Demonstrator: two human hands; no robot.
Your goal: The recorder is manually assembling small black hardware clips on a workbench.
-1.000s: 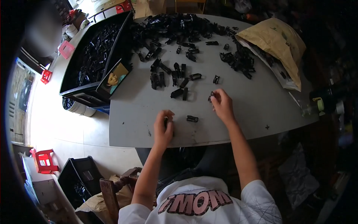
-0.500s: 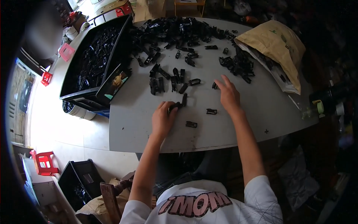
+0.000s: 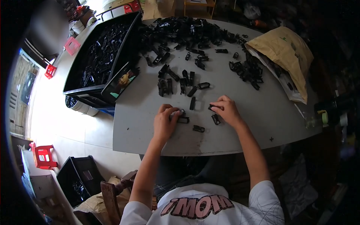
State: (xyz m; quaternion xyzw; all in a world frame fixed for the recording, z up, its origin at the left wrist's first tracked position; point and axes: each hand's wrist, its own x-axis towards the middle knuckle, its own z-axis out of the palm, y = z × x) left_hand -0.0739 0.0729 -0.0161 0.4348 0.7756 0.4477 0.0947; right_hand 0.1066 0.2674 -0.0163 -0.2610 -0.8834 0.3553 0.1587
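Observation:
My left hand (image 3: 165,120) is closed at the fingertips over a small black plastic part (image 3: 182,112), mostly hidden by the fingers. Just below those fingertips lies another black part (image 3: 183,120). To the right, my right hand (image 3: 227,111) pinches a small black part (image 3: 211,107) between thumb and fingers, just above the table. Under its thumb is a slotted black part (image 3: 215,119). Between my hands, one black part (image 3: 192,103) points away from me, and another (image 3: 198,128) lies nearer the table's front edge.
Beyond my hands, loose black parts (image 3: 185,80) lie in small groups, with a big heap (image 3: 183,30) at the grey table's (image 3: 150,140) far side. A black crate (image 3: 108,71) full of parts stands left, a phone-like screen (image 3: 120,81) against it. An open paper sack (image 3: 283,47) lies right.
My right hand has come left and nearer, closing on a small part. The part by my left fingertips now lies lower on the table. The whole view has shifted slightly.

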